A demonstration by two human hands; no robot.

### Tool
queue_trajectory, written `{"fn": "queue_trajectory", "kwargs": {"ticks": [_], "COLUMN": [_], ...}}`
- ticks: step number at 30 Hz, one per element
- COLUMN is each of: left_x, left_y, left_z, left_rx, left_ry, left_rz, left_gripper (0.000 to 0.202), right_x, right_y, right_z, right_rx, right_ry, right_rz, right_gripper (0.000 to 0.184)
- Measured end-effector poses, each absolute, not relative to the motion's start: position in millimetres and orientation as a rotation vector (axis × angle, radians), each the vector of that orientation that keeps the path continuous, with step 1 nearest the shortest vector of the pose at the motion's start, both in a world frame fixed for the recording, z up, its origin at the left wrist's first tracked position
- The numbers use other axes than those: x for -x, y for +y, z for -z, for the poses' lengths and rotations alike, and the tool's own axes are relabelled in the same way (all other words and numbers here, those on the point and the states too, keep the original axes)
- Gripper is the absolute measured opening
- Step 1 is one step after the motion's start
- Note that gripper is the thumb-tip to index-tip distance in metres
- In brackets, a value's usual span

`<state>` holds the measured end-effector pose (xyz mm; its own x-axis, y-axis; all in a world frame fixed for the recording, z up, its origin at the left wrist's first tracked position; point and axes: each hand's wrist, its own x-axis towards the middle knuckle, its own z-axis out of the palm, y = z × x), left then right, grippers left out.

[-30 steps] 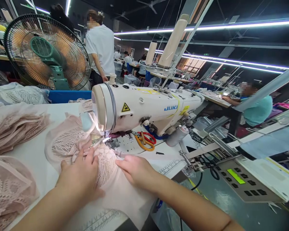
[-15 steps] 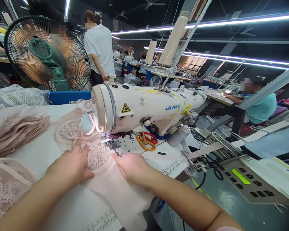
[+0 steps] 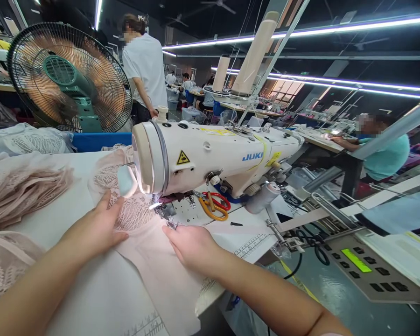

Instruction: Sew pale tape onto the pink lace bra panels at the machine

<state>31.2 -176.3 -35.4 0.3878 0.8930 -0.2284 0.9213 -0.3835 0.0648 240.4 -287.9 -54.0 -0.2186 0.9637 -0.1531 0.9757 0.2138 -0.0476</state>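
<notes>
A white JUKI sewing machine (image 3: 210, 156) stands on the white table (image 3: 56, 219). A pale pink lace piece (image 3: 140, 219) lies under its presser foot (image 3: 159, 207) and trails toward me over the table's front edge. My left hand (image 3: 94, 228) lies flat on the lace to the left of the needle, fingers stretched out. My right hand (image 3: 192, 245) presses flat on the plain pink fabric just in front of the needle, fingertips close to the foot.
Orange and red scissors (image 3: 213, 205) lie under the machine's arm. Stacks of pink lace pieces (image 3: 17, 186) sit at the left. A green fan (image 3: 68, 77) stands behind them. A control panel (image 3: 360, 266) hangs at the right. People work at the other tables.
The lace piece has fed away from me under the foot. My left hand has slid left and farther along with it. My right hand stayed near the needle.
</notes>
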Motion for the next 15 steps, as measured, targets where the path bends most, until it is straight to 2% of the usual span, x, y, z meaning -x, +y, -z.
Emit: {"fn": "queue_trajectory", "kwargs": {"ticks": [15], "left_x": [-25.1], "left_y": [-163.7], "left_z": [44.8], "left_rx": [-2.523], "left_ry": [1.719], "left_rz": [-0.025], "left_gripper": [0.071], "right_x": [-240.7], "right_y": [-291.1], "right_z": [55.0], "right_rx": [-1.911], "right_ry": [2.377], "right_rz": [0.171], "right_gripper": [0.04]}}
